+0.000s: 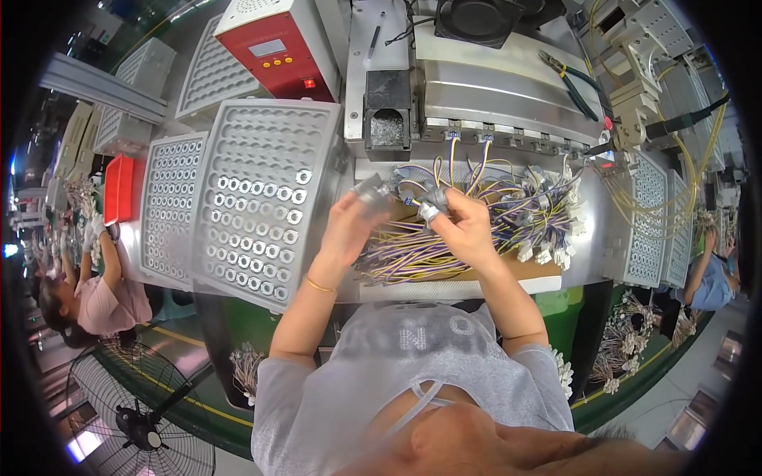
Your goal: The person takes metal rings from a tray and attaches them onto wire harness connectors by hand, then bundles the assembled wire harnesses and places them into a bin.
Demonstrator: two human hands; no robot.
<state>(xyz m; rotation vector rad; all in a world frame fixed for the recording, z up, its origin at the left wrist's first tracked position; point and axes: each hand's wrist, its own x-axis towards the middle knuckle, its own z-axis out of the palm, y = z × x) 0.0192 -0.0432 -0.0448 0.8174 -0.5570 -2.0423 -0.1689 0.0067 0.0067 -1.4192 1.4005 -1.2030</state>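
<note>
My left hand (349, 230) is smeared by motion, its fingers closed around a grey, roughly cylindrical part (370, 190). Facing it, my right hand (470, 230) pinches a dark grey rounded part (436, 197). Beside that part's left side shows a small blue connector (408, 201); whether the two are joined I cannot tell. Under both hands spreads a large bundle of yellow and purple wires (429, 254), with many white plugs (548, 252) at its right end. Wires also run to connectors (453, 136) along the front of a metal fixture (500, 91).
On the left, a grey tray (266, 119) carries rows of round metal parts, beside a similar tray (171, 145). Behind them stands a red-fronted control box (278, 51). Green-handled pliers (573, 83) lie on the fixture. A black bin (387, 91) stands behind my hands. Other people work at both sides.
</note>
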